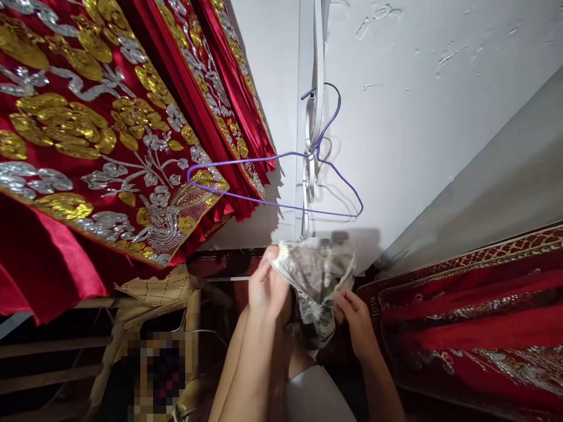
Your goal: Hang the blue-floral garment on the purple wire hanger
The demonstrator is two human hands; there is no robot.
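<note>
White wall rail (308,58), purple wire hanger (264,158) hooked on

**Crumpled plastic bag (314,275) held in 2 hands**

The plastic bag is clear, crinkled and glossy. Something patterned in grey and pale tones shows through it, possibly folded cloth; blur hides the detail. Its upper edge stretches between the left hand (266,287) and the right hand (356,319), while the lower part sags down between them.

One camera on the person's head looks forward and down, close over the left hand (267,288), right hand (357,321) and plastic bag (317,271) at 6 o'clock, facing a white wall (417,117) at 12 o'clock, red cloth (88,146) at 9.
</note>
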